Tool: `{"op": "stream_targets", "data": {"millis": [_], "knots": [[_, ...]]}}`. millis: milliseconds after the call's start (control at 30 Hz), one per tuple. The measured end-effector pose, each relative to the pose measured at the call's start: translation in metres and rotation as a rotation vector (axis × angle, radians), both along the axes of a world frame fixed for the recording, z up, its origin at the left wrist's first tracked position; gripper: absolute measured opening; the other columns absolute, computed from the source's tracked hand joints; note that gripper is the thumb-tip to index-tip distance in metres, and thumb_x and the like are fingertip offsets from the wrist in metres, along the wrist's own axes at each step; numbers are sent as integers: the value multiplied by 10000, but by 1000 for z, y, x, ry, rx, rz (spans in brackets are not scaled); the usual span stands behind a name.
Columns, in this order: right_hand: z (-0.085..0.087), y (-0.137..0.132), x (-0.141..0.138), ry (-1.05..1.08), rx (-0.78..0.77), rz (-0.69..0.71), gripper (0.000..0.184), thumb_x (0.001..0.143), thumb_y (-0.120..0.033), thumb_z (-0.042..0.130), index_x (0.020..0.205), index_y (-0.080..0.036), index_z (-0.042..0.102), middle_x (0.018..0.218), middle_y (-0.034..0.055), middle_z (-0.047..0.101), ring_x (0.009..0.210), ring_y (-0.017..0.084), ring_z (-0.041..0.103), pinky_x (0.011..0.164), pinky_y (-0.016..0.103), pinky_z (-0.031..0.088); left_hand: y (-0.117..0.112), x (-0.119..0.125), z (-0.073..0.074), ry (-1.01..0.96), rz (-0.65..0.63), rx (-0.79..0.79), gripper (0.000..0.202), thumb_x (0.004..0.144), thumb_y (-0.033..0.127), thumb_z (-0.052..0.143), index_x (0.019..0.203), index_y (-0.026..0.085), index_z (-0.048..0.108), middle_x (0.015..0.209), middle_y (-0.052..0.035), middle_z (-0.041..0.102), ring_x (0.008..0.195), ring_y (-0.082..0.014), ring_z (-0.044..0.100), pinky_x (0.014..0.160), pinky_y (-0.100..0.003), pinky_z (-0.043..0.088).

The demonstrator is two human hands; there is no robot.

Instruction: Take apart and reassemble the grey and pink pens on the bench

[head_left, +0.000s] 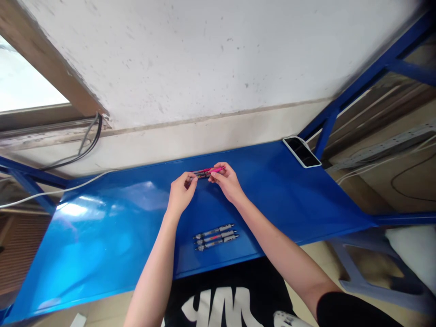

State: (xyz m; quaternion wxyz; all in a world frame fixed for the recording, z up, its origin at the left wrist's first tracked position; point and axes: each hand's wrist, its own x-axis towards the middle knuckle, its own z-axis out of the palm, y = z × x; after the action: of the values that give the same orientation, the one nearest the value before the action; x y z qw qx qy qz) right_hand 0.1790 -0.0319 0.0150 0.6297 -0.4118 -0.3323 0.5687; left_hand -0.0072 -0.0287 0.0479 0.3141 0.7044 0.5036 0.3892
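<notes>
The left hand (181, 193) and right hand (226, 181) pinch a slim pink-and-dark pen bundle (207, 172) from either end, both grips clamped on it at the fingertips, seemingly to keep the thin barrels lined up above the glossy blue metal worktop (102, 231). Just below the grips, three slim grey-and-dark pens (216, 237) lie parallel and close together, apparently kept as a tidy group — while farther right of the grips, a white-edged black smartphone (301, 152) rests by the worktop's back edge, well clear of the hands.
</notes>
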Motion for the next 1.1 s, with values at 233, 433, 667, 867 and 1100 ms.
{"op": "stream_targets", "data": {"millis": [233,433,667,867,1100], "knots": [[2,-2,-2,-120,12,47,352,705,-420,883,854,-237,623,789,-12,724,668,154,700,636,287,544,3,-2,-4,-121,81,-54,196,914,383,631,893,191,664,670,24,587,589,-123,493,587,-241,379],[4,-4,-3,-200,34,72,316,726,-426,862,871,-234,658,792,-7,719,667,153,675,661,309,553,6,-5,-5,-133,102,-62,239,929,415,613,856,191,657,677,18,593,603,-129,499,600,-248,380],[2,-3,-6,-212,38,59,271,786,-437,804,907,-236,668,896,28,755,711,171,721,656,308,559,8,-8,-3,-110,122,-47,238,959,393,558,850,197,639,670,19,573,613,-134,516,612,-251,397],[1,-2,-2,-190,10,52,300,760,-470,828,880,-229,695,837,30,758,696,172,702,678,329,579,6,-5,-3,-139,94,-65,201,941,382,582,908,200,661,663,18,570,600,-138,518,603,-253,403],[3,-4,-4,-178,31,44,279,757,-453,834,881,-234,713,789,7,741,676,154,672,673,312,558,4,-3,-2,-145,79,-82,178,926,376,608,929,203,652,643,28,560,585,-136,515,598,-255,398]]}}
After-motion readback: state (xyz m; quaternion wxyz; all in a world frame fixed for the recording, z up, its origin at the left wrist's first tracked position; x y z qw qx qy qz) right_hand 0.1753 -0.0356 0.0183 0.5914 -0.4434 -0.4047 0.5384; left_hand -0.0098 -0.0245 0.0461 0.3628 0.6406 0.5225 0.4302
